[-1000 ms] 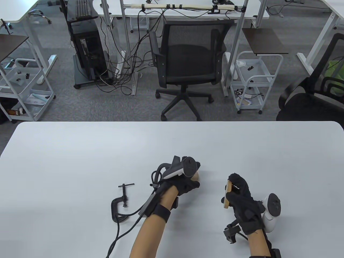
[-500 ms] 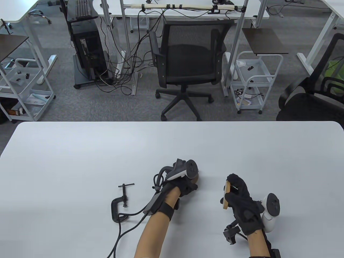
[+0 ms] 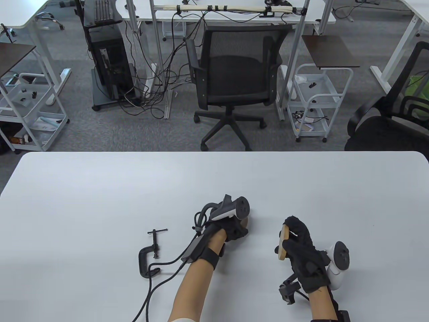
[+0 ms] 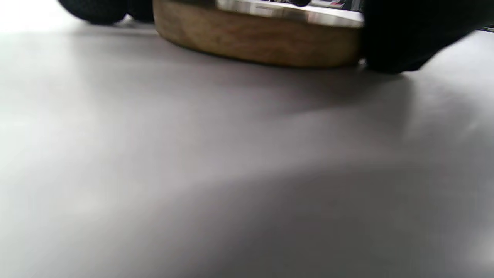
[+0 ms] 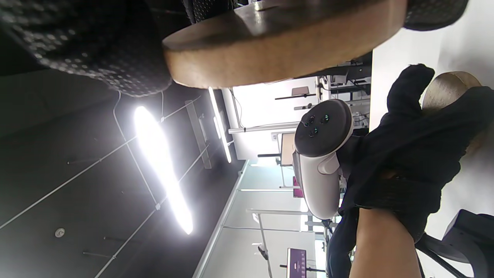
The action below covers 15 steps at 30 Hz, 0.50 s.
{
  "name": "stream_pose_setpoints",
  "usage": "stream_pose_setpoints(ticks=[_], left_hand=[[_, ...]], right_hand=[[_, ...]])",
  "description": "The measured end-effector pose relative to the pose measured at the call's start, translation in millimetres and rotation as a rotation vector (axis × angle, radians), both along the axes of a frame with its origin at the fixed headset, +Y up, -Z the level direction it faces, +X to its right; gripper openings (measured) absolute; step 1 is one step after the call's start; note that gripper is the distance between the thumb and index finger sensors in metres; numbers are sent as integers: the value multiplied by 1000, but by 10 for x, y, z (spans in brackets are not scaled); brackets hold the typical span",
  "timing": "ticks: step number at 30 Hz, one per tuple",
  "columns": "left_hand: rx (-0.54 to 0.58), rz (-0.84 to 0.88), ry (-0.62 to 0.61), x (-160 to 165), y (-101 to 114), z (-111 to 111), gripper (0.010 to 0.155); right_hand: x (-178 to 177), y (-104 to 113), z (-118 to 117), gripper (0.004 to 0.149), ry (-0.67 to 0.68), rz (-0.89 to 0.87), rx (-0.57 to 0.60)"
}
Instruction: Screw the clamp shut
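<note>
A black C-clamp (image 3: 150,255) lies on the white table (image 3: 100,188), its screw backed out and its T-handle pointing away from me. My left hand (image 3: 234,228) is to the right of the clamp, apart from it, and covers a round wooden disc (image 4: 258,36) that lies flat on the table; its fingers (image 4: 405,38) grip the disc's rim. My right hand (image 3: 296,241) holds a second wooden disc (image 3: 284,243) on edge above the table; it also shows in the right wrist view (image 5: 281,50).
The left glove's cable (image 3: 157,278) runs across the clamp's lower end to the table's near edge. An office chair (image 3: 231,80) and a white cart (image 3: 315,100) stand beyond the far edge.
My left hand has shifted a little and its tracker has turned to the right over the flat disc. The right hand and the clamp have stayed put.
</note>
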<state>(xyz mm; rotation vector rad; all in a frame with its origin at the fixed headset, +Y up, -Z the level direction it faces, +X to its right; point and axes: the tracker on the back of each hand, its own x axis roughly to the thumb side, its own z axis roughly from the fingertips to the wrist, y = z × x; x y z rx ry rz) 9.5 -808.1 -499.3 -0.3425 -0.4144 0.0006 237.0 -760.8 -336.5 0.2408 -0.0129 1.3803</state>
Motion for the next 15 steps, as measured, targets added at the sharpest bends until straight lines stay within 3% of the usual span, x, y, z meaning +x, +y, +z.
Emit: stream_pose_setpoints(ticks=[7, 12, 15], left_hand=[[86, -13, -32, -83, 88, 23, 101], [158, 116, -68, -226, 333, 268, 102], [232, 168, -103, -328, 506, 534, 100]], right_hand=[[15, 25, 10, 81, -10, -5, 16], [13, -7, 9, 81, -20, -16, 2], [-26, -6, 11, 82, -13, -6, 6]])
